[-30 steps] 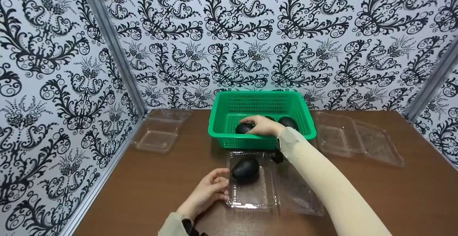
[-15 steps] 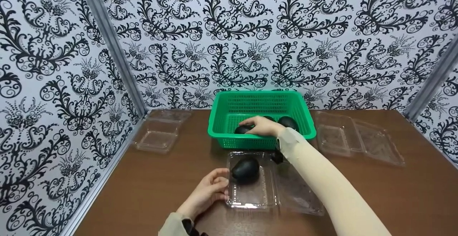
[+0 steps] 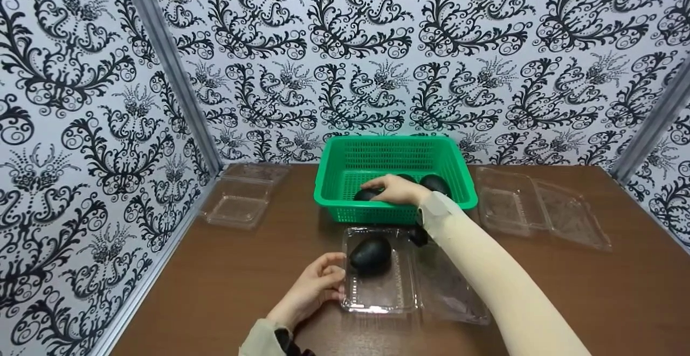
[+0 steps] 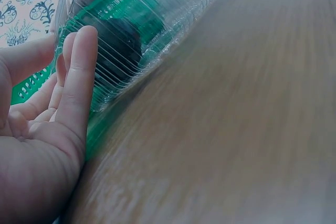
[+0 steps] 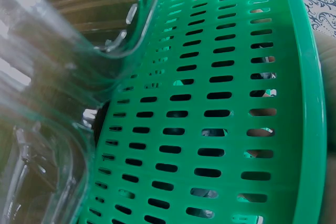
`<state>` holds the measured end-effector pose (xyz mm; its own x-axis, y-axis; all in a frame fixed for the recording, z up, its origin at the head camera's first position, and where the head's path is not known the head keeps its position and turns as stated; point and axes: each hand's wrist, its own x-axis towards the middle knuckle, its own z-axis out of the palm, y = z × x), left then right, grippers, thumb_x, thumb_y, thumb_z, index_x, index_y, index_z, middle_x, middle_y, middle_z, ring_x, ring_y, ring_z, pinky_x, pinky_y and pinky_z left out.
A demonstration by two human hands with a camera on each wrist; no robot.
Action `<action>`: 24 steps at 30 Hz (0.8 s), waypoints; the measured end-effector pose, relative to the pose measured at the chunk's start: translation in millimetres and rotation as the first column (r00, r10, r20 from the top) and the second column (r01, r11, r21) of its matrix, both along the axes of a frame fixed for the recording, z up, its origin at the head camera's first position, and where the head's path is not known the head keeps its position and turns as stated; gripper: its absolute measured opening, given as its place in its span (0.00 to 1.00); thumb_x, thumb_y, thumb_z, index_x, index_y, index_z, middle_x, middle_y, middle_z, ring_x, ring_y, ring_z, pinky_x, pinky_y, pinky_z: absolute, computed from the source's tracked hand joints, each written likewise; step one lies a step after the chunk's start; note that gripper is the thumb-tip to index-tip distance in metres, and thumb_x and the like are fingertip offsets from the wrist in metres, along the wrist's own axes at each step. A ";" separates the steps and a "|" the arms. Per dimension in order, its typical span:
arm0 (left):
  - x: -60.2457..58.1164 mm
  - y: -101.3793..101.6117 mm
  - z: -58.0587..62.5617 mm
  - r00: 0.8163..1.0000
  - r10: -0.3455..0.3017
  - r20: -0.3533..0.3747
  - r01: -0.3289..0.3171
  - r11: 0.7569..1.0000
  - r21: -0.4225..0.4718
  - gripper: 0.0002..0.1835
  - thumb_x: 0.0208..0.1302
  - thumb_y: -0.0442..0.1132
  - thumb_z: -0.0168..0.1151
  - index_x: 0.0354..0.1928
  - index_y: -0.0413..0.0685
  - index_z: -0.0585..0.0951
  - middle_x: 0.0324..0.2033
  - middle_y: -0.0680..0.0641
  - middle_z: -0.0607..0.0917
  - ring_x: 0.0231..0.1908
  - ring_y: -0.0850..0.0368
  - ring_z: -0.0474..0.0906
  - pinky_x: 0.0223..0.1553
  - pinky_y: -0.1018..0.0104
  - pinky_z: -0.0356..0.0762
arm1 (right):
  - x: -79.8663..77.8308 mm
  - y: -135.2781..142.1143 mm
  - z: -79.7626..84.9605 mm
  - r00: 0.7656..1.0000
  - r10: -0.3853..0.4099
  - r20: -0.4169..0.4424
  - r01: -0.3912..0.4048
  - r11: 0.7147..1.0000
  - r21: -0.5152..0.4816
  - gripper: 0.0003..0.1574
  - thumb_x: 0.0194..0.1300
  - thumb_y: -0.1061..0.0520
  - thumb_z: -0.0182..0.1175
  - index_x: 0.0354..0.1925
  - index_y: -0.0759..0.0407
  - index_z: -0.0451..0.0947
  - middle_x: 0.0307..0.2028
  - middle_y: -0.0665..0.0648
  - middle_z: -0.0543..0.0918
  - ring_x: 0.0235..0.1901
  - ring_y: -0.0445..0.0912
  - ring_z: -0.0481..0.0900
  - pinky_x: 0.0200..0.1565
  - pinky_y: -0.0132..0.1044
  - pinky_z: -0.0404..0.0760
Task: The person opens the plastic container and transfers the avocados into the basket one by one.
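Note:
In the head view, a dark avocado (image 3: 370, 255) lies in the upper part of a clear plastic clamshell container (image 3: 380, 294), its lid (image 3: 453, 291) folded out to the right. My left hand (image 3: 312, 291) is at the container's left side, fingertips against its wall; the left wrist view shows extended fingers (image 4: 79, 77) beside the ribbed plastic. My right hand (image 3: 398, 189) reaches over the front rim of a green basket (image 3: 396, 140), fingers curled over another avocado (image 3: 366, 194). The right wrist view shows mostly the basket's slotted wall (image 5: 210, 93), with the fingers hidden.
More avocados (image 3: 434, 184) lie in the basket's right part. One clamshell container (image 3: 237, 207) stands open at the far left of the brown table (image 3: 226, 275), another (image 3: 504, 205) at the right. A patterned wall (image 3: 377, 91) rises behind.
My right hand stays over the avocado in the basket, its fingers having settled slightly lower on it. My left hand keeps its place at the container; the head view has shifted slightly.

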<state>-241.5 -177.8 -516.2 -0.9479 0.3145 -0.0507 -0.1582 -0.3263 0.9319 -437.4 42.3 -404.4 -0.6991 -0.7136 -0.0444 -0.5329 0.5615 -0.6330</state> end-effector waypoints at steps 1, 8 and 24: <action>0.1 0.0 0.0 1.000 0.001 0.000 -0.001 1.000 0.000 0.23 0.66 0.29 0.58 0.61 0.36 0.66 0.33 0.48 0.78 0.27 0.59 0.75 0.29 0.68 0.82 | 0.3 0.1 0.1 1.000 -0.001 0.000 0.001 1.000 0.002 0.29 0.66 0.58 0.60 0.65 0.57 0.72 0.63 0.58 0.73 0.65 0.53 0.65 0.65 0.48 0.65; 0.1 -0.2 -0.1 1.000 -0.002 -0.006 0.002 1.000 0.004 0.23 0.66 0.29 0.57 0.61 0.36 0.65 0.33 0.48 0.78 0.27 0.59 0.75 0.30 0.67 0.82 | 0.2 0.4 -1.2 1.000 0.001 -0.004 -0.001 1.000 -0.005 0.30 0.65 0.58 0.59 0.65 0.58 0.72 0.63 0.59 0.73 0.66 0.54 0.65 0.66 0.48 0.64; -1.9 -0.6 -2.5 1.000 -0.010 -0.029 0.010 1.000 -0.015 0.23 0.67 0.30 0.57 0.62 0.34 0.65 0.33 0.48 0.77 0.27 0.59 0.75 0.29 0.68 0.82 | 2.2 1.5 0.1 0.999 0.042 0.018 -0.042 0.999 0.006 0.30 0.68 0.57 0.56 0.67 0.56 0.69 0.65 0.60 0.70 0.67 0.55 0.63 0.65 0.50 0.65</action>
<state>-243.4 -178.4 -518.7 -0.9459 0.3234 -0.0278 -0.1340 -0.3110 0.9409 -435.2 43.7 -404.3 -0.6676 -0.7420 -0.0610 -0.5451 0.5430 -0.6388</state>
